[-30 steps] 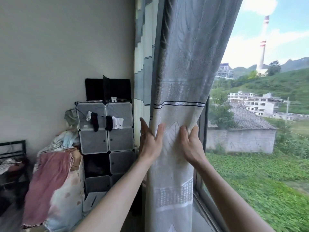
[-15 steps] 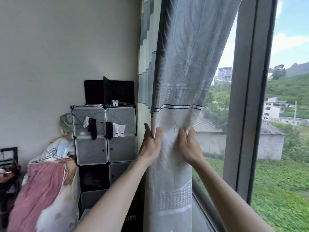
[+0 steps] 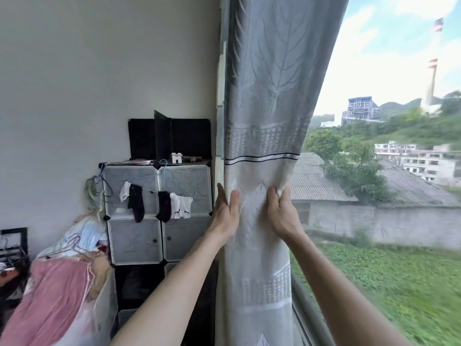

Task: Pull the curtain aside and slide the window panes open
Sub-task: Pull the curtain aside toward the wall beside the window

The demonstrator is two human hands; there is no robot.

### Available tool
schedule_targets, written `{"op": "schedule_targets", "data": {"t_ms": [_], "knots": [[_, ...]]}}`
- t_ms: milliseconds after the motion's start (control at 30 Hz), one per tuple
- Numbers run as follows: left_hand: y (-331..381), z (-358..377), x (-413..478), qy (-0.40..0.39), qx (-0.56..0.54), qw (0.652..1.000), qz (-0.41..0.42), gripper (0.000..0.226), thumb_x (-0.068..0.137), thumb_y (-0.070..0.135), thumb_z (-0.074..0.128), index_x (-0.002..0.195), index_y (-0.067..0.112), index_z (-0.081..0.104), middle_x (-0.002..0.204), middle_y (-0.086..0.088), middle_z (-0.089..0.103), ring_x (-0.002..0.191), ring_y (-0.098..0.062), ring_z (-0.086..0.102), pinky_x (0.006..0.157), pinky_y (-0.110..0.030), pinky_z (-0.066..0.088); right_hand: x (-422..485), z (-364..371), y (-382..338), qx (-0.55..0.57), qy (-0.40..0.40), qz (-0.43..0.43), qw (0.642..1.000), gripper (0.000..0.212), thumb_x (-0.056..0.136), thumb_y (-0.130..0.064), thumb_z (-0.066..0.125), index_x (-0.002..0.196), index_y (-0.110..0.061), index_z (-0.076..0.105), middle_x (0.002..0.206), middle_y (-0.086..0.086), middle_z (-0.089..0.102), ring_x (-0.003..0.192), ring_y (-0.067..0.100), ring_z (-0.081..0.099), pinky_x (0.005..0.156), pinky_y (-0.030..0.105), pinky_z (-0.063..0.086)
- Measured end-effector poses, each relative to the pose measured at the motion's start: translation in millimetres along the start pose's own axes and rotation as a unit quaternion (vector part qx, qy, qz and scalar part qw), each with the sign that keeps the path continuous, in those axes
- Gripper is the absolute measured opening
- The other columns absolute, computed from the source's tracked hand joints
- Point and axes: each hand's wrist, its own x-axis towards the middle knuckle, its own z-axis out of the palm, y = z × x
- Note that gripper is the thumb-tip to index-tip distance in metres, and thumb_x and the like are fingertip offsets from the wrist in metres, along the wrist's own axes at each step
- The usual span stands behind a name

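A grey-and-white patterned curtain hangs bunched at the left side of the window, in the middle of the view. My left hand grips its left edge at about chest height. My right hand is closed on its right edge, with cloth pinched between the fingers. To the right, the window gives onto grass, roofs and a chimney. Only the bottom window rail shows, low beside the curtain. No upright pane frame is in sight.
A cube storage cabinet with socks on hangers stands against the wall, left of the curtain. A heap of pink and pale bedding lies at the lower left. A dark rack sits at the far left edge.
The upright window frame seen at the right half a second ago is out of view. Both hands keep their hold on the curtain at nearly the same spot. The view is blurred at the right.
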Motion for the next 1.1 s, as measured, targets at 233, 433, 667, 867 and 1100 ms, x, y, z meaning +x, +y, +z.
{"op": "schedule_targets", "data": {"t_ms": [233, 433, 667, 867, 1100], "knots": [[-62, 14, 120, 0.014, 0.006, 1.000, -0.010, 0.100, 0.081, 0.082, 0.011, 0.157, 0.017, 0.003, 0.165, 0.000, 0.008, 0.151, -0.014, 0.009, 0.124, -0.039, 0.010, 109, 62, 43, 0.009, 0.002, -0.019, 1.000, 0.045, 0.105, -0.036, 0.032, 0.145, -0.017, 0.028, 0.135, 0.018, 0.055, 0.124, 0.038, 0.052, 0.084, 0.026, 0.030], [-122, 15, 232, 0.026, 0.024, 0.999, -0.027, 0.121, 0.066, 0.095, 0.006, 0.157, 0.016, 0.013, 0.164, -0.004, 0.018, 0.150, -0.019, 0.015, 0.123, -0.040, 0.012, 203, 124, 77, -0.005, 0.003, -0.007, 1.000, 0.028, 0.105, -0.034, 0.033, 0.124, -0.013, 0.037, 0.119, 0.019, 0.059, 0.117, 0.040, 0.054, 0.070, 0.027, 0.026], [-178, 21, 353, 0.013, 0.095, 0.994, -0.045, 0.103, 0.081, 0.081, 0.002, 0.151, 0.014, 0.036, 0.153, -0.012, 0.041, 0.143, -0.029, 0.033, 0.118, -0.046, 0.024, 305, 188, 118, -0.004, -0.001, 0.004, 1.000, 0.039, 0.105, -0.035, 0.031, 0.135, -0.011, 0.033, 0.125, 0.019, 0.057, 0.121, 0.036, 0.052, 0.069, 0.024, 0.022], [-220, 41, 457, 0.035, 0.036, 0.998, -0.025, 0.092, 0.090, 0.076, 0.012, 0.155, 0.012, 0.024, 0.165, -0.003, 0.002, 0.151, -0.015, 0.006, 0.116, -0.026, -0.004, 408, 239, 162, 0.009, -0.004, -0.011, 1.000, 0.030, 0.105, -0.034, 0.033, 0.123, -0.010, 0.035, 0.116, 0.019, 0.057, 0.116, 0.035, 0.054, 0.070, 0.027, 0.024], [-263, 58, 568, 0.027, 0.010, 0.998, -0.049, 0.075, 0.099, 0.059, 0.016, 0.153, 0.009, 0.026, 0.160, -0.009, 0.025, 0.149, -0.024, 0.021, 0.119, -0.033, 0.016, 526, 292, 216, 0.020, -0.009, -0.017, 1.000, 0.044, 0.104, -0.038, 0.033, 0.138, -0.010, 0.030, 0.134, 0.020, 0.054, 0.122, 0.035, 0.052, 0.083, 0.028, 0.029]]}}
